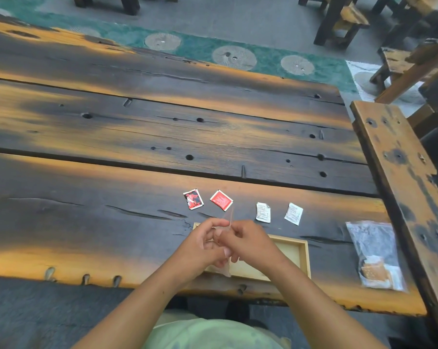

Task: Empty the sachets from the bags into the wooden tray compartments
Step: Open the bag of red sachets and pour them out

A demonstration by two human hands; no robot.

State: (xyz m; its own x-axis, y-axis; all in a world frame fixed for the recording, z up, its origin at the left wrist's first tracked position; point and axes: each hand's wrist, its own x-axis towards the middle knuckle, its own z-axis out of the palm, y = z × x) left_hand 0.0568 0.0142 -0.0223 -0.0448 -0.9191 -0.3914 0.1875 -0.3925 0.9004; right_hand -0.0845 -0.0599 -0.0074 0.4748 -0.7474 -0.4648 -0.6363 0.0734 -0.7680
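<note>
Clear bag (pixel 228 220) pinched between your two hands, over the wooden tray (pixel 302 253).
Your left hand (pixel 205 245) and right hand (pixel 250 243) meet above the tray at the worktop's (pixel 112 222) near edge. The fingers of both are curled and pinch the bag, which stands upright between them. Beyond the tray, two red sachets (pixel 221 200) and two white sachets (pixel 263 212) lie in a row. A second bag (pixel 375 253), filled, lies well to the right.

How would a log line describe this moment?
left hand, right hand: pinching clear bag; below: wooden tray; beyond: red sachets, white sachets; right: second bag
</note>
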